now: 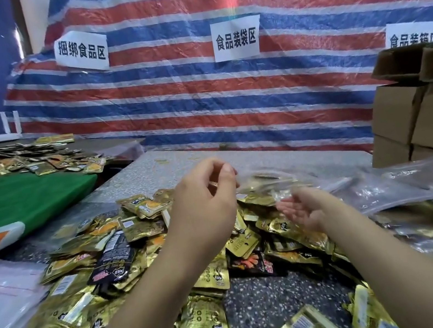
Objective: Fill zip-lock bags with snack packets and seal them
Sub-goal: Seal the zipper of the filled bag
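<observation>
A heap of snack packets [127,254] covers the near and left part of the desk [267,296], leaving one bare speckled patch between the forearms. Beyond the heap, the far strip of desk up to the striped tarp [197,95] lies open. Stacked cardboard boxes [422,121] wall off the right side, and crumpled clear bags [403,183] spread in front of them. The left hand [201,198] and right hand [304,210] hover above the heap's middle, apparently with a clear bag between them.
</observation>
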